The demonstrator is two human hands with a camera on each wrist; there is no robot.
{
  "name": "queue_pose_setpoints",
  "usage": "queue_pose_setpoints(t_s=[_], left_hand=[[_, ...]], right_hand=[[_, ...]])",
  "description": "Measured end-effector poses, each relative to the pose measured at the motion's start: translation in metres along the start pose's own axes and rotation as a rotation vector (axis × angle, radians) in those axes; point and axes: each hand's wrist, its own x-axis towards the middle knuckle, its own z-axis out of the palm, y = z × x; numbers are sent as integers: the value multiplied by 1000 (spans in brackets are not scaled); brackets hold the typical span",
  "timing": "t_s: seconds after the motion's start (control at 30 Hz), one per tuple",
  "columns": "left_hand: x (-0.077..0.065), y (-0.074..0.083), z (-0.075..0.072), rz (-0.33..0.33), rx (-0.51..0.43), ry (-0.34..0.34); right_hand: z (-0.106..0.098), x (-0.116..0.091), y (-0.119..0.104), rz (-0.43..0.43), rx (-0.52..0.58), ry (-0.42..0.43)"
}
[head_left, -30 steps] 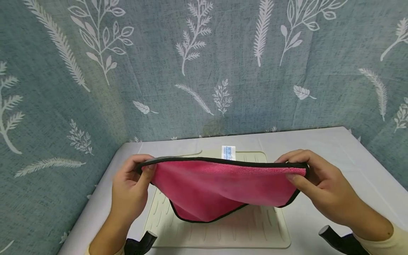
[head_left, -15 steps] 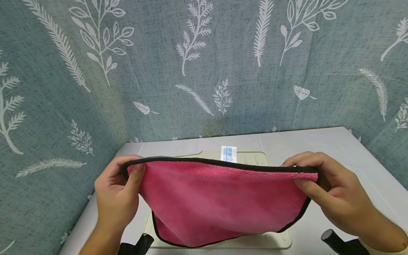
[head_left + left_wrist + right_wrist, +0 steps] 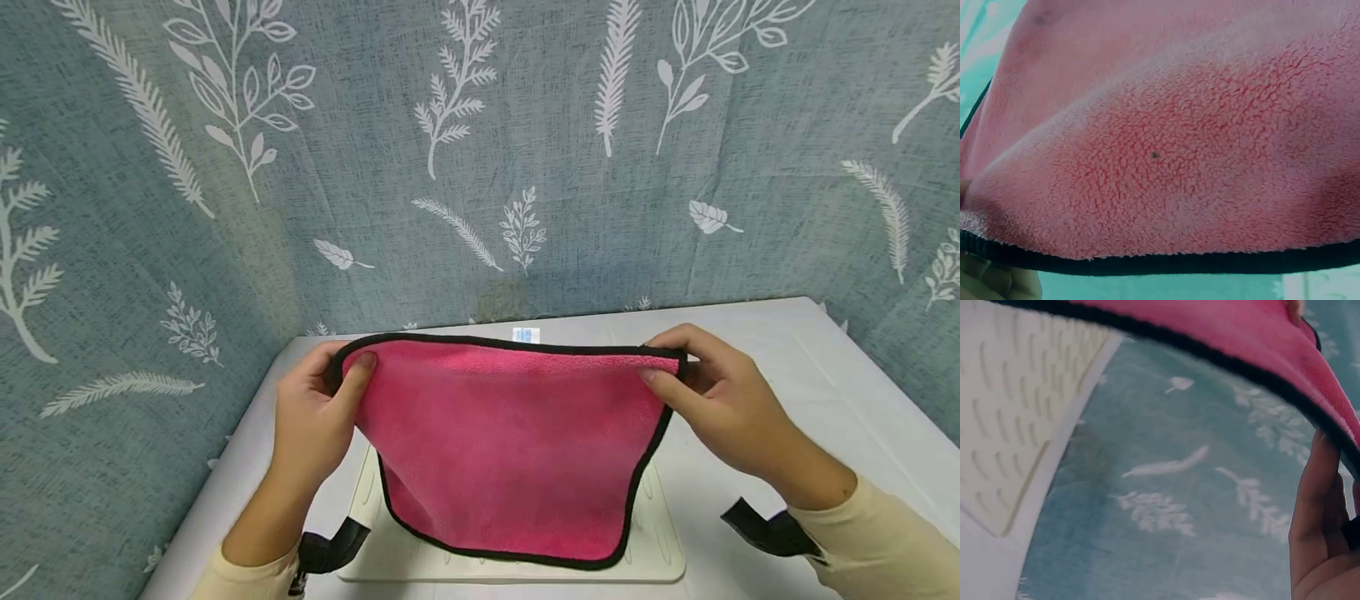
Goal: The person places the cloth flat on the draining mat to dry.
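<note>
A pink plush cloth (image 3: 510,450) with black edging hangs between my hands, its far edge stretched nearly level. The left hand (image 3: 313,412) pinches its upper left corner, thumb on the near face. At the upper right corner the right hand (image 3: 723,404) pinches it in the same way. The cloth's lower edge hangs in front of a cream ridged mat (image 3: 663,542), covering most of it. In the left wrist view the fluffy cloth (image 3: 1166,156) takes up nearly everything, with a small dark spot on it. The right wrist view shows fingers (image 3: 1319,506) behind the black edging.
The mat lies on a white-covered table (image 3: 780,350). A white label with blue print (image 3: 527,335) shows just beyond the cloth's top edge. Blue-green fabric with white leaf patterns (image 3: 480,208) stands behind the table and at its sides. Black wrist mounts (image 3: 772,529) sit by both sleeves.
Both hands have risen a little and, since half a second ago, come closer together. The cloth has dropped open from a bunched shape into a wider hanging sheet and now hides more of the mat.
</note>
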Motion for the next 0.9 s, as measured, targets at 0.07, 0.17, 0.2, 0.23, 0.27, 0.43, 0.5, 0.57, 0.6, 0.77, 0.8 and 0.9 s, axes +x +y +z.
queue_pose_setpoints(t_s=[0.07, 0.17, 0.2, 0.23, 0.27, 0.43, 0.5, 0.57, 0.6, 0.77, 0.8, 0.9], left_hand=[[7, -8, 4, -35, 27, -20], [16, -21, 10, -77, 67, -47], [20, -25, 12, -89, 79, -57], [23, -29, 14, -98, 91, -65], [26, -34, 16, -104, 100, -73], [41, -57, 28, -130, 164, -116], [46, -67, 32, -141, 200, -125], [51, -75, 37, -152, 241, -135], [53, -79, 39, -160, 259, -142], [62, -97, 52, -211, 309, -185], [63, -101, 54, -221, 319, -191], [66, -111, 59, -255, 342, -206]], right_hand=[[3, 8, 8, 33, -19, 8], [8, 19, 21, 72, -49, 8], [9, 23, 25, 90, -55, 5], [11, 26, 29, 109, -58, -3], [12, 30, 34, 130, -59, -14], [21, 48, 58, 228, -123, -59], [25, 56, 69, 248, -177, -73], [29, 62, 80, 261, -218, -85], [31, 66, 85, 265, -232, -94], [39, 77, 106, 292, -281, -157], [41, 79, 110, 299, -299, -170], [48, 84, 119, 319, -345, -203]])
